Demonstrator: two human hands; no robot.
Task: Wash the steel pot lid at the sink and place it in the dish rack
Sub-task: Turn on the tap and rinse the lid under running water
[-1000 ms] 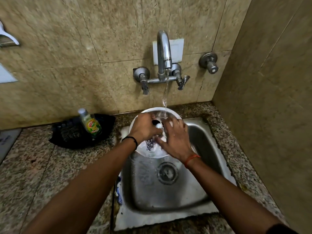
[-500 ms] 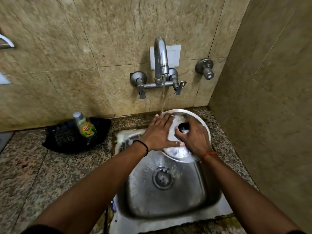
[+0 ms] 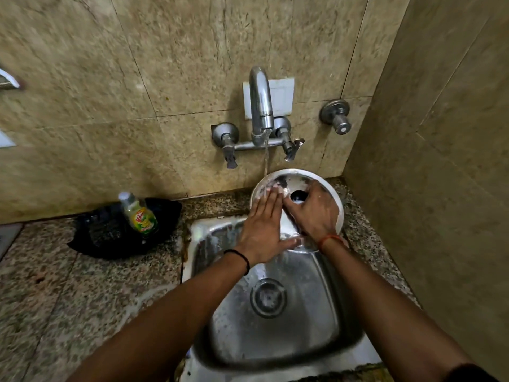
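A speckled granite bench (image 3: pixel 82 299) carries a steel sink (image 3: pixel 275 340) set in the corner of tiled walls. Over the sink's far right corner, the steel pot lid (image 3: pixel 327 194) is tilted under a thin stream from the wall tap (image 3: pixel 260 106). The left hand (image 3: pixel 264 230) lies flat on the lid, fingers straight; the right hand (image 3: pixel 314 213) grips around its dark knob (image 3: pixel 297 195). A dish soap bottle (image 3: pixel 139 215) stands on a black tray (image 3: pixel 110 238) left of the sink.

since a second ago our steel pot lid (image 3: pixel 296 179) has shifted right, and our left hand (image 3: pixel 263 232) now lies flat across it.
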